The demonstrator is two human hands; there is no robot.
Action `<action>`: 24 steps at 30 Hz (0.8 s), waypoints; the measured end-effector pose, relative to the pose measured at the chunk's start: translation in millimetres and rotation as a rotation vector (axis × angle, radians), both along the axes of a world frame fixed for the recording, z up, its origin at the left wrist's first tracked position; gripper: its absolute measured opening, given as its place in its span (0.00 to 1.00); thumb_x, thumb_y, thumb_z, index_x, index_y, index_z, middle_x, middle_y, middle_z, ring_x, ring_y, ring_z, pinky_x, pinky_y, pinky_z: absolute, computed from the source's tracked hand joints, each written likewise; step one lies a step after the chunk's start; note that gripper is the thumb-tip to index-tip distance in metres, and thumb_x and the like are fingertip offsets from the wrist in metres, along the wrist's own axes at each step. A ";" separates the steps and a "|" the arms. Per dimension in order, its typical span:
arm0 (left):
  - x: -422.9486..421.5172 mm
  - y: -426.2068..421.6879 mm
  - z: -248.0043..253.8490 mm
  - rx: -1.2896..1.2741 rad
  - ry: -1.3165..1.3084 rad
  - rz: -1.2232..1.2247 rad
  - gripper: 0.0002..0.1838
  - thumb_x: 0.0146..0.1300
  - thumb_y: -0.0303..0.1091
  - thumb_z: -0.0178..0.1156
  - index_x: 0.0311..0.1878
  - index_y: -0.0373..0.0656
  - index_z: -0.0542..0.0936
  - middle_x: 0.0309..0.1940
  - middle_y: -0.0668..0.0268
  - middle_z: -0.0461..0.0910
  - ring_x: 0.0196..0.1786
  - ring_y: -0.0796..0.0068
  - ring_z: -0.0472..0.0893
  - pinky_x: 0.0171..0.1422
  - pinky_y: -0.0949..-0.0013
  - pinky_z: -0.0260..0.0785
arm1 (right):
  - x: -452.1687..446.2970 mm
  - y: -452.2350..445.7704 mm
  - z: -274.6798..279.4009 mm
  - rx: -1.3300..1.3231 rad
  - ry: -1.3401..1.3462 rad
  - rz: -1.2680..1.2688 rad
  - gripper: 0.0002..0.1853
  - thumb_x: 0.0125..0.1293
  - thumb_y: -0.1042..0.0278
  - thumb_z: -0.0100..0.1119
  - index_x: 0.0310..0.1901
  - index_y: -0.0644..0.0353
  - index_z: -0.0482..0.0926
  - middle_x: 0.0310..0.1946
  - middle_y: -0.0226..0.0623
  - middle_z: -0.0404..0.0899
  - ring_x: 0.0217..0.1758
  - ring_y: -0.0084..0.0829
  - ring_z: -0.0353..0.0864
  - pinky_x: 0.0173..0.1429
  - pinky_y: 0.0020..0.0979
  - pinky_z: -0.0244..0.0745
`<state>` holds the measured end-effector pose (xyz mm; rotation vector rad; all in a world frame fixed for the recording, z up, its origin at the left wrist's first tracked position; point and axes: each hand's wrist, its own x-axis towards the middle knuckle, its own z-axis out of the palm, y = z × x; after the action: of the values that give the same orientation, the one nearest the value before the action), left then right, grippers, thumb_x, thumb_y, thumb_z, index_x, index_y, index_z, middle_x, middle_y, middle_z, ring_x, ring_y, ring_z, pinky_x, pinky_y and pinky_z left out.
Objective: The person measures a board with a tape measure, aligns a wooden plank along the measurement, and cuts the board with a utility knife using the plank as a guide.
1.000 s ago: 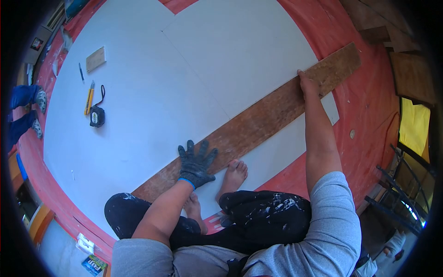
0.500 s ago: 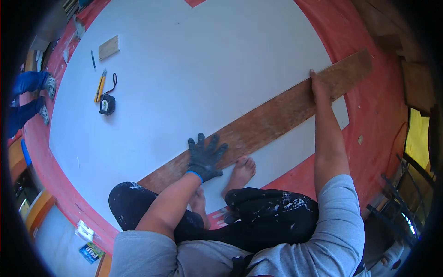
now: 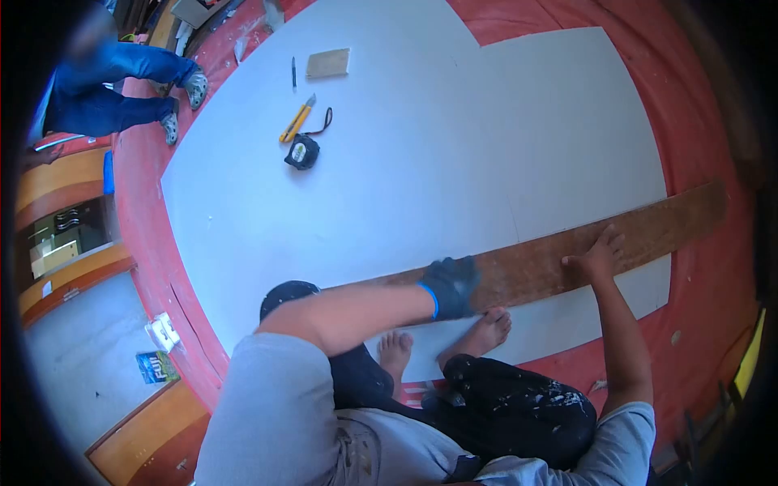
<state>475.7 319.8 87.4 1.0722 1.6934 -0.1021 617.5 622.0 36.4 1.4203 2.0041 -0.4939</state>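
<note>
A long brown wooden board (image 3: 527,274) lies across the lower part of a large white sheet (image 3: 389,178). My left hand (image 3: 450,285), in a dark glove with a blue cuff, is over the middle of the board; motion blurs its fingers. My bare right hand (image 3: 597,256) rests on the board further right, fingers spread. On the sheet lie a yellow utility knife (image 3: 297,119), a black tape measure (image 3: 301,152), a small pale block (image 3: 328,63) and a dark pen (image 3: 293,72).
Red plastic covering (image 3: 705,121) surrounds the sheet. My bare feet (image 3: 486,330) are beside the board's near edge. At the upper left another person's legs (image 3: 130,81) stretch to the sheet's border. Orange-trimmed furniture (image 3: 73,283) and a blue-green packet (image 3: 156,367) are at the left.
The view has swung left, so the scene appears shifted right. My left hand has moved along the board toward my right hand. My right hand has moved from gripping the far edge to lying on top.
</note>
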 end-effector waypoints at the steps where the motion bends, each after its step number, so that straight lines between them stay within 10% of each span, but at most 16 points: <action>1: -23.6 1.4 -16.3 0.104 0.081 0.136 0.40 0.65 0.58 0.66 0.74 0.45 0.74 0.77 0.50 0.69 0.72 0.38 0.74 0.77 0.42 0.66 | 2.1 3.9 -2.7 -0.002 0.016 0.000 0.83 0.42 0.52 0.91 0.86 0.60 0.29 0.86 0.64 0.25 0.89 0.68 0.29 0.89 0.56 0.35; 5: -198.7 4.2 -80.7 0.558 0.554 0.606 0.27 0.71 0.47 0.62 0.67 0.42 0.79 0.62 0.47 0.82 0.63 0.46 0.82 0.70 0.50 0.73 | 24.3 9.4 -26.4 0.055 0.059 0.094 0.85 0.40 0.51 0.92 0.85 0.64 0.29 0.87 0.61 0.27 0.89 0.68 0.29 0.89 0.57 0.36; 7: -318.8 -58.0 -150.0 0.494 0.913 0.593 0.24 0.73 0.43 0.58 0.66 0.42 0.79 0.58 0.48 0.83 0.57 0.47 0.84 0.63 0.52 0.77 | 6.2 -1.0 -4.5 0.032 0.024 0.095 0.85 0.39 0.50 0.92 0.84 0.66 0.29 0.87 0.61 0.28 0.89 0.68 0.29 0.90 0.56 0.36; 10: -414.2 -137.1 -143.1 0.170 1.167 0.695 0.37 0.72 0.49 0.58 0.80 0.45 0.67 0.79 0.50 0.67 0.79 0.53 0.70 0.83 0.56 0.63 | 12.7 4.0 -10.2 0.036 0.067 0.023 0.85 0.39 0.49 0.92 0.86 0.60 0.31 0.87 0.61 0.31 0.90 0.65 0.30 0.90 0.55 0.37; 13: -481.0 -223.6 -214.4 0.034 1.167 0.459 0.39 0.65 0.27 0.62 0.81 0.49 0.65 0.73 0.50 0.75 0.77 0.55 0.73 0.72 0.50 0.76 | 9.2 3.2 -9.0 0.058 -0.016 -0.046 0.86 0.36 0.48 0.93 0.87 0.47 0.31 0.88 0.54 0.27 0.90 0.61 0.30 0.88 0.64 0.37; 14: -446.9 -174.9 -154.0 -0.195 0.852 0.927 0.40 0.63 0.24 0.63 0.80 0.51 0.67 0.67 0.48 0.81 0.69 0.49 0.81 0.68 0.47 0.78 | 12.8 1.1 -6.2 0.037 0.005 -0.089 0.86 0.35 0.47 0.93 0.87 0.44 0.31 0.89 0.50 0.26 0.90 0.61 0.29 0.87 0.68 0.36; 19: -394.8 -132.5 -82.3 -0.281 0.994 0.740 0.21 0.71 0.37 0.58 0.65 0.45 0.80 0.59 0.47 0.84 0.61 0.45 0.86 0.67 0.44 0.77 | 30.3 4.4 -22.8 0.031 0.165 -0.164 0.87 0.31 0.44 0.93 0.87 0.31 0.33 0.89 0.36 0.20 0.91 0.56 0.22 0.80 0.84 0.33; 24: -366.0 -65.3 -102.4 0.401 0.954 0.547 0.15 0.73 0.38 0.56 0.55 0.39 0.82 0.49 0.49 0.84 0.52 0.46 0.84 0.55 0.45 0.76 | 36.9 -6.5 -38.8 0.175 0.223 -0.206 0.68 0.53 0.25 0.72 0.87 0.34 0.38 0.90 0.32 0.26 0.91 0.52 0.22 0.81 0.83 0.29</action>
<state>109.7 254.5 -15.0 0.8333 2.9162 0.1051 654.3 615.6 -2.3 1.7586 2.1280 -0.6005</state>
